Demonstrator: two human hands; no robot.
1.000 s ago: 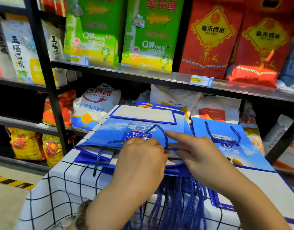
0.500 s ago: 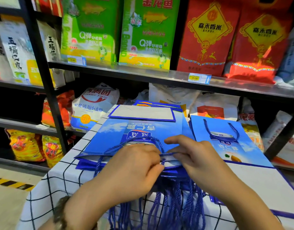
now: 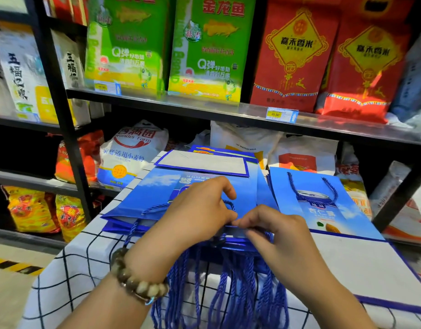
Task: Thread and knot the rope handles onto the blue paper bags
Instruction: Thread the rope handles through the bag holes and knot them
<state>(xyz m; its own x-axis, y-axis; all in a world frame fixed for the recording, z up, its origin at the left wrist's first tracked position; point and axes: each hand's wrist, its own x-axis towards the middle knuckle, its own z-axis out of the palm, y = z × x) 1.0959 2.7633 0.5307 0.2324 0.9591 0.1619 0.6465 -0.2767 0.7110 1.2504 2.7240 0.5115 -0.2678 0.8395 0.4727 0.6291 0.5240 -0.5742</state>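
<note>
Centre frame, my left hand (image 3: 200, 210) pinches a blue twisted rope handle (image 3: 154, 208); my right hand (image 3: 273, 233) pinches the near edge of the flat blue paper bag (image 3: 152, 186).

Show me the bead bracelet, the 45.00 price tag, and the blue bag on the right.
Bead bracelet (image 3: 133, 281): head view, beads at the left wrist.
45.00 price tag (image 3: 276, 114): head view, its yellow part.
Right blue bag (image 3: 323, 205): head view, its printed front.

Left hand (image 3: 200, 217), right hand (image 3: 273, 236) pinched blue bag (image 3: 145, 193) edge; loose ropes (image 3: 228, 293) hung below; roped bag (image 3: 323, 210) right of both.
</note>
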